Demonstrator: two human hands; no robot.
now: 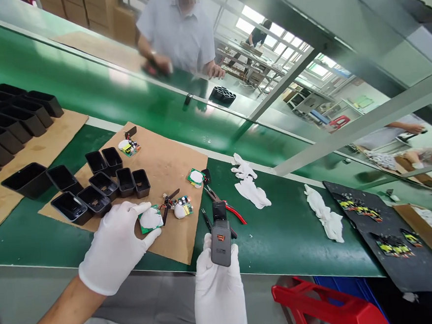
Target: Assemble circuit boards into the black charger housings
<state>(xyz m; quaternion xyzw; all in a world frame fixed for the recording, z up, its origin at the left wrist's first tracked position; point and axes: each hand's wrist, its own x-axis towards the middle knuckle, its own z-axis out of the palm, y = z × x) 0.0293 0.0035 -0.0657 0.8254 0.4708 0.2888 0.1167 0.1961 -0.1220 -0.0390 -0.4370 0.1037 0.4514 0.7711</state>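
Observation:
My left hand [118, 243], in a white glove, has thumb and fingers on opposite edges of a green circuit board [151, 220] with a white blob over it. Close to its right, a second board [182, 207] with small parts and a black plug piece [170, 200] lies on brown cardboard. In my right hand [220, 285], also gloved, a black plastic adapter housing [220, 243] with orange markings is held upright, a black piece standing at its top. Behind the housing lie red-handled pliers [236, 212] and tweezers [206, 219], partly hidden.
Open black cases [133, 181] stand left on the cardboard [164, 156]; more fill the far left [6, 122]. Two more boards [129, 147] [195, 177] lie farther back. White gloves [253, 191] and a black sheet with boards [392, 243] are right. A person [183, 36] works across the bench.

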